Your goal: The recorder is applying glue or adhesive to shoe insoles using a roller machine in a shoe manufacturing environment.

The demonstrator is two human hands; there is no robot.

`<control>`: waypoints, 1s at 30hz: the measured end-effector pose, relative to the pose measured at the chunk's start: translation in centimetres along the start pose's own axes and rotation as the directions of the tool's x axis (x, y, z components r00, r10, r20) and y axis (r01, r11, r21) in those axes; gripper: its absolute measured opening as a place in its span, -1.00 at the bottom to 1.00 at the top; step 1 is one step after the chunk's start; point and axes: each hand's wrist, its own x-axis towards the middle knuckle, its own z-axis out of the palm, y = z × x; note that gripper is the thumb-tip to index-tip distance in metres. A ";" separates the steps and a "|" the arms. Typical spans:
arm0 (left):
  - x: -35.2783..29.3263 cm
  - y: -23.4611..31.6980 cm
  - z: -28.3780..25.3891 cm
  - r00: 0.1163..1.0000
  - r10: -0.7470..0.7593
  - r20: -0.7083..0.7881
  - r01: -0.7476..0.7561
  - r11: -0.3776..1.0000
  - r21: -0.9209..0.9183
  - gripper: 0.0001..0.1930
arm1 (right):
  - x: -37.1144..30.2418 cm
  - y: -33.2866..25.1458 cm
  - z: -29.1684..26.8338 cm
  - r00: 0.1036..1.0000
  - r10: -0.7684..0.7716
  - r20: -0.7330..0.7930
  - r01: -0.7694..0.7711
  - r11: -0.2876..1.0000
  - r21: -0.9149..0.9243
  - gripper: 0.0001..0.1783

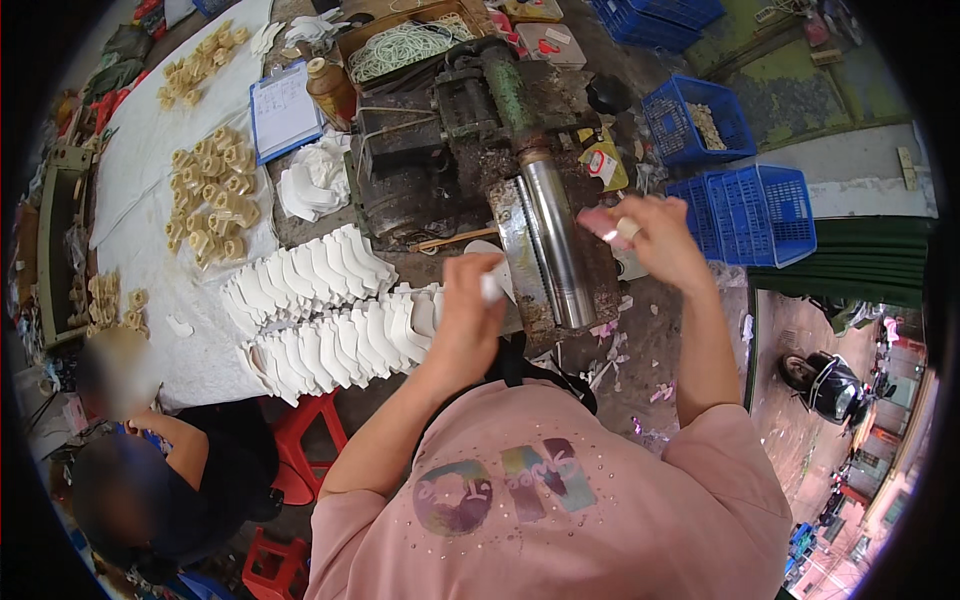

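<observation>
A polished steel roller (550,235) on a dark, rusty machine (470,110) with a green arm lies between my hands. My left hand (468,315) is left of the roller, its fingers curled round a small white piece (491,288). Close beside those fingers, a flat white piece (487,249) lies by the machine's plate. Right of the roller, my right hand (660,240) is closed on a shiny pinkish piece (597,222), whose exact kind I cannot make out. A pale band (628,228) shows at its fingers.
Curved white pieces (310,268) stand in two rows on the table at left, with beige moulded parts (212,190) behind. A clipboard (285,110) and brown jar (330,88) are farther back. Blue crates (770,215) stand at right. A person (190,450) sits near red stools (300,440).
</observation>
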 end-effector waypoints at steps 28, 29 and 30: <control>-14.3 -20.9 -26.4 0.769 -0.616 -0.170 0.504 0.422 0.754 -0.54 | 0.4 -4.2 4.0 0.950 0.172 -0.261 -0.030 0.881 0.472 -0.80; -13.7 -19.9 -26.5 0.757 -0.624 -0.191 0.527 0.412 0.743 -0.59 | 0.3 -4.6 3.9 0.937 0.194 -0.290 -0.029 0.872 0.489 -0.81; -12.8 -18.6 -26.5 0.800 -0.572 -0.181 0.489 0.447 0.749 -0.59 | 0.2 -5.1 3.7 0.936 0.182 -0.300 -0.017 0.877 0.480 -0.81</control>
